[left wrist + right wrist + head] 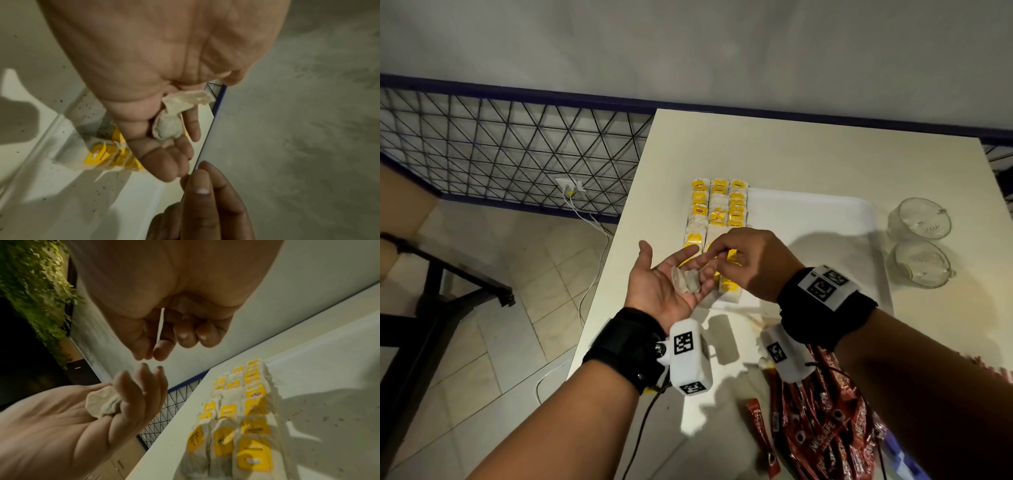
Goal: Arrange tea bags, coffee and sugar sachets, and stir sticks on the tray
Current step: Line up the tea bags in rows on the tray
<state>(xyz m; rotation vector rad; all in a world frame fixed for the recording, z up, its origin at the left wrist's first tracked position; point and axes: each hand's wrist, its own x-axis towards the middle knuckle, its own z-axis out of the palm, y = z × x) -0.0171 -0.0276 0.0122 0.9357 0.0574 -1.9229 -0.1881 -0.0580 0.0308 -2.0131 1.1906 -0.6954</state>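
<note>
The left hand (666, 281) is held palm up above the left edge of the tabletop (808, 150), fingers (164, 162) extended and relaxed. A crumpled tea bag (687, 279) lies loose across the base of those fingers; they do not curl round it.

The right hand (750, 263) hovers just beyond the left fingertips, above the near end of the tea bag rows. Its thumb and forefinger are pinched together, and the other fingers (186, 334) are curled in. In the right wrist view a thin white strip (160, 324) runs through the pinch; what it is cannot be told.

Tea bags with yellow tags (717, 205) lie in three rows along the left side of the white tray (825, 212). Dark specks are scattered over the tray floor.

Red coffee sachets (822, 421) lie in a heap on the near right of the tabletop, off the tray. Two glass cups (919, 219) stand right of the tray.
</note>
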